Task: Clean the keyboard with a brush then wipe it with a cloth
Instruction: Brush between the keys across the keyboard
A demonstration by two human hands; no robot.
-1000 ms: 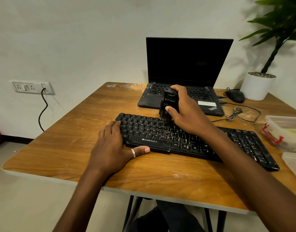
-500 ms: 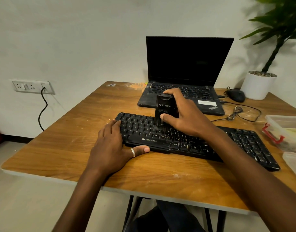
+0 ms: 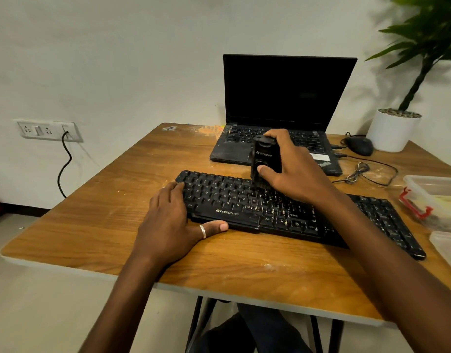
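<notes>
A black Zebronics keyboard (image 3: 244,207) lies across the wooden table (image 3: 104,212), speckled with pale crumbs on its right half. My right hand (image 3: 293,171) grips a black block-shaped brush (image 3: 264,156) upright, its lower end on the keyboard's top rows near the middle. My left hand (image 3: 168,222) rests flat on the keyboard's left end, fingers on the keys, thumb along the front edge. No cloth is in view.
An open black laptop (image 3: 288,98) stands behind the keyboard. A mouse (image 3: 359,145) with a coiled cable and a white plant pot (image 3: 393,131) sit at the back right. Clear plastic containers (image 3: 438,197) line the right edge. A wall socket (image 3: 48,131) is at left.
My right hand has swept the brush left along the keyboard's upper rows and back to about the middle. My left hand has stayed in place.
</notes>
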